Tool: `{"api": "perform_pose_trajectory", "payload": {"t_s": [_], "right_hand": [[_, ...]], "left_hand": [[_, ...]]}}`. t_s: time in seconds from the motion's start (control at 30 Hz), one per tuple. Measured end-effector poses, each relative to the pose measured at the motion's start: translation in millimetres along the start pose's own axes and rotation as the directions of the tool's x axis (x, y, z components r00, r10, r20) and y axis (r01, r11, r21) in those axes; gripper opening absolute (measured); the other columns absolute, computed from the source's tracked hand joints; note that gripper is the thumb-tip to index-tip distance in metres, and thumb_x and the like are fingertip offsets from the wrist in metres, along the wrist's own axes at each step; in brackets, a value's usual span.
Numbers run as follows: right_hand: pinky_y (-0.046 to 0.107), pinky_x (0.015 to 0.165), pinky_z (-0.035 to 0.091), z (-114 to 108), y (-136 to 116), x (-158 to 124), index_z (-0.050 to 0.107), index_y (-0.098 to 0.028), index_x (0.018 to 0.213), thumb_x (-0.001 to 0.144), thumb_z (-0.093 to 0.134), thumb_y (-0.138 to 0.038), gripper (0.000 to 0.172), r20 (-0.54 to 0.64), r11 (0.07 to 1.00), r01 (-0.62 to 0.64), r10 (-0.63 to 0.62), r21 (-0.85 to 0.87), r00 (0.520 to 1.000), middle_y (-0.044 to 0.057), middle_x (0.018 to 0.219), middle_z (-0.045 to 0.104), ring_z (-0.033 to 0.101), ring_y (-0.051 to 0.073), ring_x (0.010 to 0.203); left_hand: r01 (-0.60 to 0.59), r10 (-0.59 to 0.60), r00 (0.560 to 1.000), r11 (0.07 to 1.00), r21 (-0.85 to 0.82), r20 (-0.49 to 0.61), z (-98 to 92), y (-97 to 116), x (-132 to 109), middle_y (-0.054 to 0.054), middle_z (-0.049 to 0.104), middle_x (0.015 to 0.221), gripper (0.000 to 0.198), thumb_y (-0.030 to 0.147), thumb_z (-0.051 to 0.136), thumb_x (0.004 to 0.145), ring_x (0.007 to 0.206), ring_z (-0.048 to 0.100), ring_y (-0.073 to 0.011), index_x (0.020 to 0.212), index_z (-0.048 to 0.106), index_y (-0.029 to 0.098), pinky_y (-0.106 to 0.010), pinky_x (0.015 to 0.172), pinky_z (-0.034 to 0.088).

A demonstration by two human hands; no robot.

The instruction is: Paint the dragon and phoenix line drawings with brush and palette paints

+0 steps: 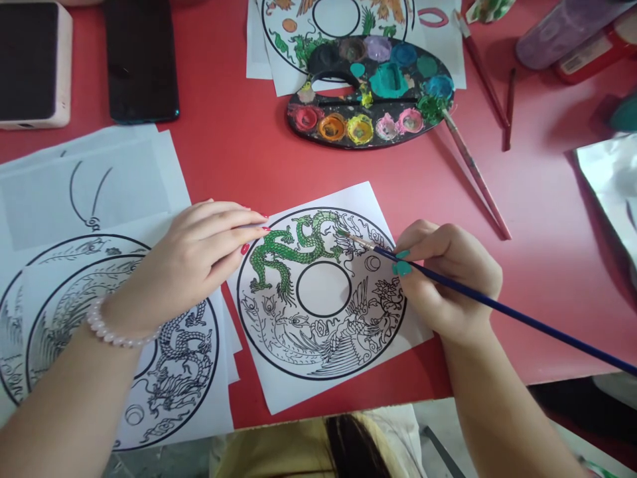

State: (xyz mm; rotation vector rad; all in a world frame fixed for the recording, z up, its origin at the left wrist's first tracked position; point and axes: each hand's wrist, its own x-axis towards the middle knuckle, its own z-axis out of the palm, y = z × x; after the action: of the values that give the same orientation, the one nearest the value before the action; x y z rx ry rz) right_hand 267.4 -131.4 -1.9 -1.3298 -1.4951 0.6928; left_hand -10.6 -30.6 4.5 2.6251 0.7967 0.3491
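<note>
A white sheet [279, 392] printed with a ring-shaped dragon and phoenix design lies on the red table. The dragon [283, 249] at its upper left is coloured green; the phoenix [343, 332] below is bare line work. My right hand [442, 272] pinches a blue-handled paintbrush [462, 287], its tip touching or just above the paper by the dragon's head. My left hand [209, 249] rests with fingers stretched out, fingertips at the sheet's upper left edge and holding nothing. A bead bracelet [119, 328] circles that wrist.
Beyond the sheet sits a black paint palette [343, 99], with a paintbrush [472, 166] leaning on its right end. More printed sheets [149, 159] lie under my left arm. A phone [142, 60] and a white-edged device [34, 66] are at the back left. Bottles [562, 33] stand back right.
</note>
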Motion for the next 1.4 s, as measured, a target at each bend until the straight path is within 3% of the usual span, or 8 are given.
{"api": "perform_pose_trajectory", "payload": {"t_s": [1.4], "right_hand": [[0.032, 0.05, 0.035, -0.7, -0.8, -1.5, 0.047, -0.024, 0.067, 0.065, 0.055, -0.006, 0.02, -0.032, 0.999, -0.011, 0.013, 0.048, 0.999, -0.002, 0.061, 0.044, 0.044, 0.015, 0.055]], "left_hand": [[0.023, -0.023, 1.0, 0.999, -0.024, 0.007, -0.5, 1.0, 0.5, 0.0, 0.061, 0.121, 0.03, 0.019, 0.043, 0.094, 0.116, 0.052, -0.0226, 0.117, 0.058, 0.031, -0.046, 0.104, 0.039]]}}
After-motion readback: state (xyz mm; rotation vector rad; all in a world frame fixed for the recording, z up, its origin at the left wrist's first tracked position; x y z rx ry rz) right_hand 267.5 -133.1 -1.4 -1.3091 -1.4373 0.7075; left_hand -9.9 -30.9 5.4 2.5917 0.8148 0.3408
